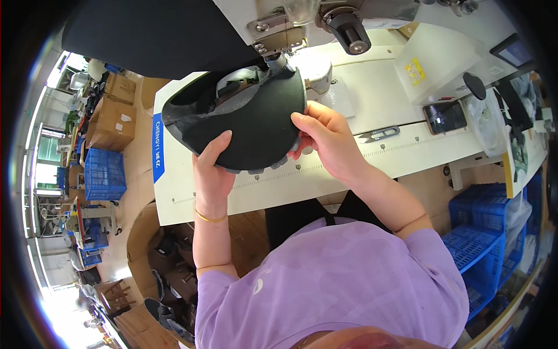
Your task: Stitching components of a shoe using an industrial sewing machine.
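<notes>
A black, curved, hollow fabric piece [250, 131] lies under the head of a sewing machine [285, 35]. Its upper right edge meets the machine's needle area; small grey tabs show along its lower edge. I cannot tell exactly what it is. My left hand [212, 171] grips the lower left edge, thumb on top and fingers hidden beneath. At the right edge, my right hand [328, 136] pinches the piece between thumb and curled fingers. Inside the hollow, a grey lining and part of the machine's arm seem to show.
On the white worktable [372, 87] lie thread snips [379, 134] and a phone [444, 117]. A clear plastic bag [487, 125] hangs at the right. Blue crates [474, 238] stand below it. Left of my legs is a cardboard box [142, 244] with dark pieces.
</notes>
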Demonstrator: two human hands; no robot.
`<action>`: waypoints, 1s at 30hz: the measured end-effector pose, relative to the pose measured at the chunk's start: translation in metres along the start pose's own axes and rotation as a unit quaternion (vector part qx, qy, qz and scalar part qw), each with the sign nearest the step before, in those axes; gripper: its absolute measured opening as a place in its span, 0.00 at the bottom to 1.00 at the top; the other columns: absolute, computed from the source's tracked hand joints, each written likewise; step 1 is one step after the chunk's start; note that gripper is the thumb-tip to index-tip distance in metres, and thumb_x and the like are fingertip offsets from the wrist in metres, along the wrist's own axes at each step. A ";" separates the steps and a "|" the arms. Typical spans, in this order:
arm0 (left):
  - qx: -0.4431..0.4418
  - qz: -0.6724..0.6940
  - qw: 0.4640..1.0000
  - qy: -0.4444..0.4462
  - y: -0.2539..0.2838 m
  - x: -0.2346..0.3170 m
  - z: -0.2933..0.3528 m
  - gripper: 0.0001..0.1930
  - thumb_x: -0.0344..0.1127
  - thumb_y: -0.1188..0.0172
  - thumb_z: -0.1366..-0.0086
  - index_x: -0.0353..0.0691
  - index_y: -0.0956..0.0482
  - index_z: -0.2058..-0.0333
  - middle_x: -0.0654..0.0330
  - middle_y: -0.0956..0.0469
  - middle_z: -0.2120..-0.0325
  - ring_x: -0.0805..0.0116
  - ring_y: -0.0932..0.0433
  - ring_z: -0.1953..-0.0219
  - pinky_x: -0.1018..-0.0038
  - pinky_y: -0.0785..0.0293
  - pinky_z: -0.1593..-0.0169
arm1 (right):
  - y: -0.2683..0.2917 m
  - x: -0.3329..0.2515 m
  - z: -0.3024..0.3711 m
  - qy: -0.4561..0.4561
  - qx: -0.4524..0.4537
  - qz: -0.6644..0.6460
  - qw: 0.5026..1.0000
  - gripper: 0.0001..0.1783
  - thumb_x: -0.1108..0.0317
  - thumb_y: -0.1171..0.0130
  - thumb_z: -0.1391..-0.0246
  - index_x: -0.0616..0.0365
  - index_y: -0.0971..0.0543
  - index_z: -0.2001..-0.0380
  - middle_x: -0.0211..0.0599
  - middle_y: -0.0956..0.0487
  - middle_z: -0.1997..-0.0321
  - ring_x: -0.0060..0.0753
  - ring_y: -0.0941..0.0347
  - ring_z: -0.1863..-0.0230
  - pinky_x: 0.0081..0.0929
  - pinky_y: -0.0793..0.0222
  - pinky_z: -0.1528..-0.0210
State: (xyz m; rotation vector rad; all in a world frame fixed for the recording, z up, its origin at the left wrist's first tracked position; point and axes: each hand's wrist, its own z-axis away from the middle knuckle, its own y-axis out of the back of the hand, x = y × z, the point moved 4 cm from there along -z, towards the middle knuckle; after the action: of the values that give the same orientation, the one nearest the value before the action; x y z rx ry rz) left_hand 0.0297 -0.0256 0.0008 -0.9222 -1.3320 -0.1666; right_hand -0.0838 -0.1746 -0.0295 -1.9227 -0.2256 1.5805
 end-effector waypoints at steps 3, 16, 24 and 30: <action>0.015 -0.012 1.000 -0.017 0.001 -0.001 0.002 0.21 0.22 0.50 0.41 0.29 0.35 0.47 0.50 0.27 0.52 0.59 0.26 0.50 0.67 0.29 0.45 | 0.001 0.000 0.000 -0.004 0.006 -0.001 1.000 0.10 0.66 0.53 0.38 0.62 0.28 0.65 0.36 0.23 0.71 0.25 0.26 0.76 0.22 0.29 0.73; 0.029 0.021 0.999 -0.030 -0.007 -0.002 0.004 0.18 0.19 0.48 0.42 0.29 0.30 0.52 0.50 0.24 0.57 0.59 0.22 0.55 0.68 0.24 0.51 | 0.003 -0.003 0.001 -0.009 0.004 -0.005 1.000 0.09 0.66 0.52 0.38 0.62 0.27 0.65 0.34 0.23 0.71 0.24 0.26 0.75 0.22 0.28 0.73; 0.020 0.003 0.999 -0.031 0.001 -0.006 0.001 0.20 0.19 0.47 0.44 0.30 0.30 0.50 0.51 0.24 0.55 0.61 0.23 0.55 0.69 0.26 0.49 | 0.008 -0.002 -0.004 0.056 0.009 0.056 0.997 0.11 0.64 0.48 0.39 0.62 0.25 0.66 0.29 0.23 0.70 0.16 0.29 0.70 0.16 0.32 0.69; -0.047 -0.050 0.998 -0.015 0.006 -0.008 0.003 0.24 0.19 0.42 0.47 0.31 0.30 0.49 0.53 0.25 0.54 0.62 0.24 0.53 0.69 0.28 0.47 | 0.011 0.003 0.003 0.075 0.024 0.062 0.995 0.11 0.64 0.48 0.39 0.61 0.24 0.68 0.24 0.25 0.72 0.11 0.33 0.71 0.14 0.36 0.68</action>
State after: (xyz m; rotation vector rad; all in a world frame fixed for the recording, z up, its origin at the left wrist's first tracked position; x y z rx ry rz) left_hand 0.0290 -0.0226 -0.0091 -0.9399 -1.4090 -0.2963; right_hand -0.0886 -0.1810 -0.0382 -2.0412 -0.0063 1.4960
